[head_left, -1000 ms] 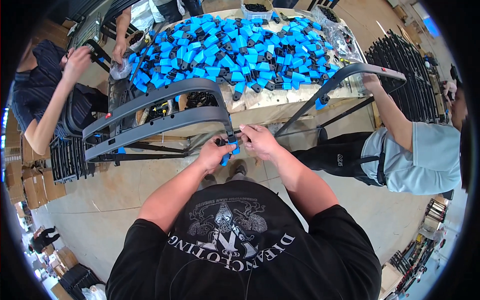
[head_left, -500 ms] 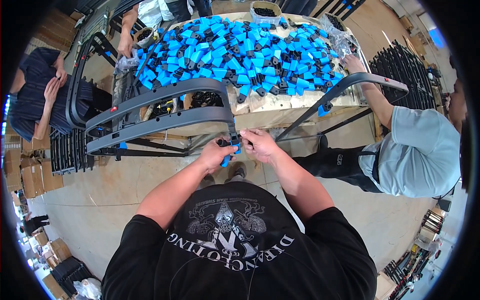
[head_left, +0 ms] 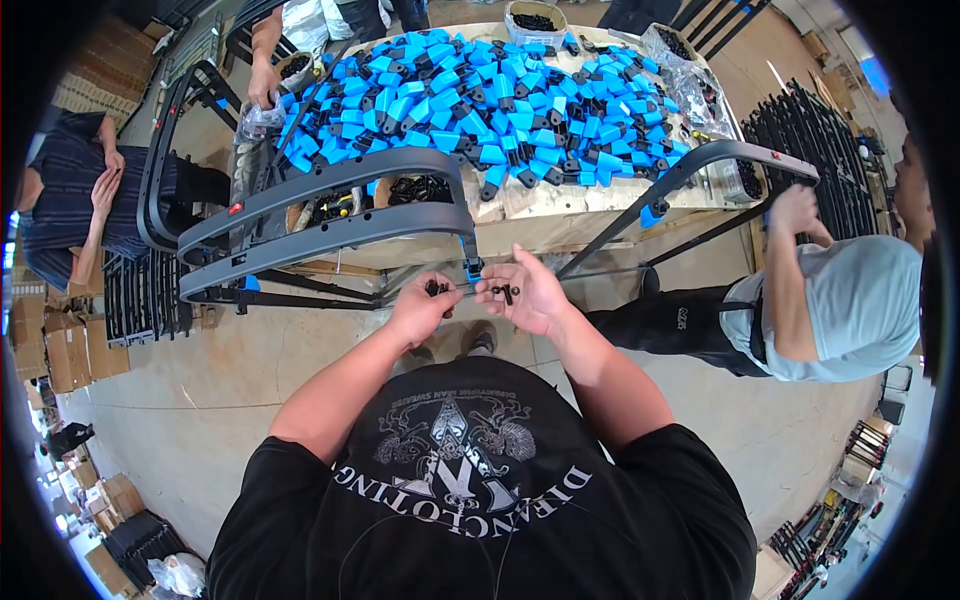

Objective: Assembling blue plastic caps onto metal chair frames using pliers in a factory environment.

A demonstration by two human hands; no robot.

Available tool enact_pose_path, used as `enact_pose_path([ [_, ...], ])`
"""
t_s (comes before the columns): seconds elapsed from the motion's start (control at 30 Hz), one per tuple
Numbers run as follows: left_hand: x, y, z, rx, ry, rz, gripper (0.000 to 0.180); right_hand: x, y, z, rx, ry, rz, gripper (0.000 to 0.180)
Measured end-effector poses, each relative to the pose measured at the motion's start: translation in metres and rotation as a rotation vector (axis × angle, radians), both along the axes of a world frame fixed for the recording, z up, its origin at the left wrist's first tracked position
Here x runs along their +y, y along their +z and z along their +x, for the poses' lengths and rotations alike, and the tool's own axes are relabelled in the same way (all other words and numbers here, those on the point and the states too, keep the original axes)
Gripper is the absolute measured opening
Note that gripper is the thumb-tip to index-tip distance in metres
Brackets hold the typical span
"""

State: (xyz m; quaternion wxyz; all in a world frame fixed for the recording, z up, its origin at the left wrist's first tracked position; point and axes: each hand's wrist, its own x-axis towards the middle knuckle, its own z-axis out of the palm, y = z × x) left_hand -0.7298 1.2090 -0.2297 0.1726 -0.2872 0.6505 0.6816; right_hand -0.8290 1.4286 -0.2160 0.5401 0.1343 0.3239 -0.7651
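My left hand [head_left: 423, 310] is curled around several small black bolts [head_left: 437, 287], its fingertips close to my right hand. Palm up, my right hand [head_left: 535, 298] has its thumb stretched out, with a few small black bolts [head_left: 508, 293] lying across the fingers. Just above both hands is the end of a dark grey curved tubular frame [head_left: 330, 238], with a blue and black end piece [head_left: 474, 271] on it. The exact form of the bolts is too small to make out.
A wooden table [head_left: 560, 205] bears a large heap of blue and black plastic caps [head_left: 450, 100]. Plastic tubs [head_left: 535, 22] of black parts stand along its edges. Another grey frame [head_left: 690, 170] leans right. Co-workers stand left and right; stacked black tubes [head_left: 810, 140] stand beyond.
My right hand has turned palm up and opened out, showing bolts. My left hand has moved off the blue end piece. The right co-worker's hand has left the table for the right-hand frame.
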Motion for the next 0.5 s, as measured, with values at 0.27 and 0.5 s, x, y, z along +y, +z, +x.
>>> enact_pose_path([
  [0.27, 0.02, 0.095, -0.004, 0.814, -0.523, -0.838, 0.016, -0.004, 0.037, 0.016, 0.006, -0.053, -0.043, 0.079],
  [0.5, 0.033, 0.08, -0.01, 0.758, -0.614, -0.878, 0.024, -0.005, 0.014, 0.027, 0.072, -0.043, -0.052, 0.074],
])
